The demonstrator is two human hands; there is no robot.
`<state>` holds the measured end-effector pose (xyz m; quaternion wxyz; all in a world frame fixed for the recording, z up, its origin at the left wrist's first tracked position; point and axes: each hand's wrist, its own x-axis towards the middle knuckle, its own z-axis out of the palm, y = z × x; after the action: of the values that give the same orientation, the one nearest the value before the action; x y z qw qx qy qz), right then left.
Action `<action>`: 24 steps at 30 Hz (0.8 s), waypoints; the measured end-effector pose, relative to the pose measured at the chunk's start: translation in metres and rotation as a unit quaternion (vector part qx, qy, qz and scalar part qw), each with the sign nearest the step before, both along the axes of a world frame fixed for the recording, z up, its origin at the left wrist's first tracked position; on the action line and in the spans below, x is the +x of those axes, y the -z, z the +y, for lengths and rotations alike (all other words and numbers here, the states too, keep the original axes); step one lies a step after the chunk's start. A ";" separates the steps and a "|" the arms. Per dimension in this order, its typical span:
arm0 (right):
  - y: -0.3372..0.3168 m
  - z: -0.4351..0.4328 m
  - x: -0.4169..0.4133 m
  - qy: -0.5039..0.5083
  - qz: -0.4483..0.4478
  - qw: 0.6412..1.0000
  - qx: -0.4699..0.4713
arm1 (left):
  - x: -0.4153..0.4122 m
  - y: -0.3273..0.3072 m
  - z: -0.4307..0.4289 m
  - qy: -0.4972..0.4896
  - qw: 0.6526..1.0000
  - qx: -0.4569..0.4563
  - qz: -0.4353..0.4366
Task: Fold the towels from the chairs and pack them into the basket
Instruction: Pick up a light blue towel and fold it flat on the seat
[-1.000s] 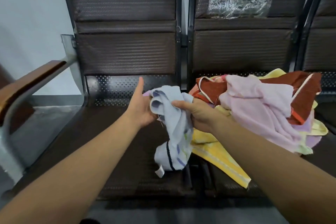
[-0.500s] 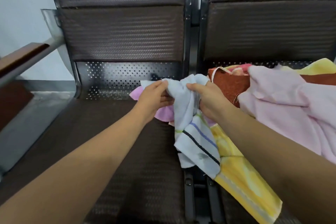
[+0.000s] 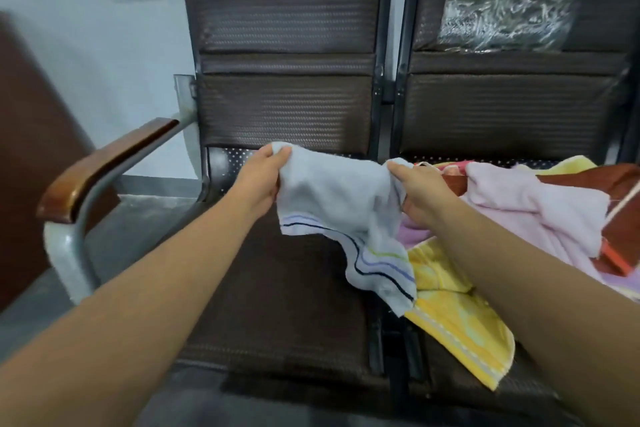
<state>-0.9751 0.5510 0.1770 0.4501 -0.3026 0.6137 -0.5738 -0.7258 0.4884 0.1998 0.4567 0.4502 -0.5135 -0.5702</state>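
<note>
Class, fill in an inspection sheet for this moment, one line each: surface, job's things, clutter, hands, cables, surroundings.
Surface: brown padded chair seat, below the held towel.
Job's things: white striped towel stretched between both hands; yellow towel, pink towel and rust-red towel heaped on the neighbouring seat; basket not in view.
Clutter: clear plastic wrap on the right chair's backrest.
Hands: left hand pinches the towel's left corner; right hand grips its right edge.
Cables: nothing seen.
Surroundings: wooden armrest at left; pale wall behind.
</note>
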 end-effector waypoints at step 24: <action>-0.152 0.110 0.055 -0.007 0.141 0.989 -0.049 | 0.119 -0.121 0.143 -0.022 0.955 0.076 0.285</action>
<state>-0.9200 0.6612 0.3289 0.3480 -0.4062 0.6401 -0.5516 -0.6066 0.6312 0.3204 0.5610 0.3129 -0.3073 -0.7021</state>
